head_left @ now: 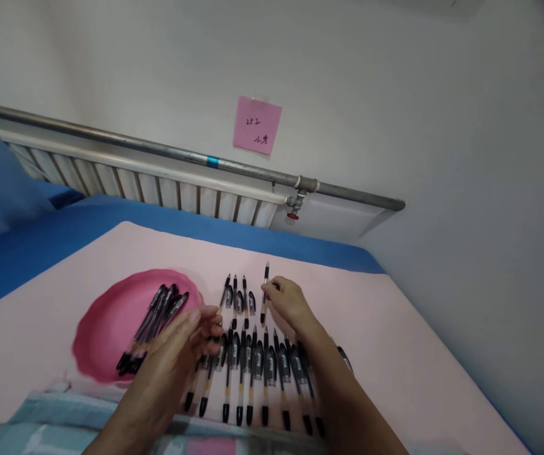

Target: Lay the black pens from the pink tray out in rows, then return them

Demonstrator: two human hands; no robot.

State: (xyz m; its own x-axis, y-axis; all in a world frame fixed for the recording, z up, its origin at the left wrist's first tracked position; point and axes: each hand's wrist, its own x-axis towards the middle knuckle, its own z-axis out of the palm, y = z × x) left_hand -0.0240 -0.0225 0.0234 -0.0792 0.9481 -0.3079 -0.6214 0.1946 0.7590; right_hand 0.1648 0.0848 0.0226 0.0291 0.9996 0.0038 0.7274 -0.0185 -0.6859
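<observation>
My right hand (290,303) pinches a clear-barrelled gel pen (266,292) above the pink mat, its tip pointing away from me. A small dark part, perhaps its cap, shows by my fingers; I cannot make it out fully. My left hand (181,341) hovers over the left end of the pens with fingers apart and slightly bent, nothing visible in it. Between my hands lies a near row of uncapped pens (265,373) with black caps (258,361) beside them. A shorter row behind holds 3 pens (235,300) and caps (252,303). My right forearm hides part of the near row.
A pink scalloped bowl (96,322) at the left holds several capped pens (158,316). The pink mat (395,354) lies on a blue surface (347,253). Behind stand a white radiator (186,197), a metal pipe (158,148) and a wall with a pink note (257,125).
</observation>
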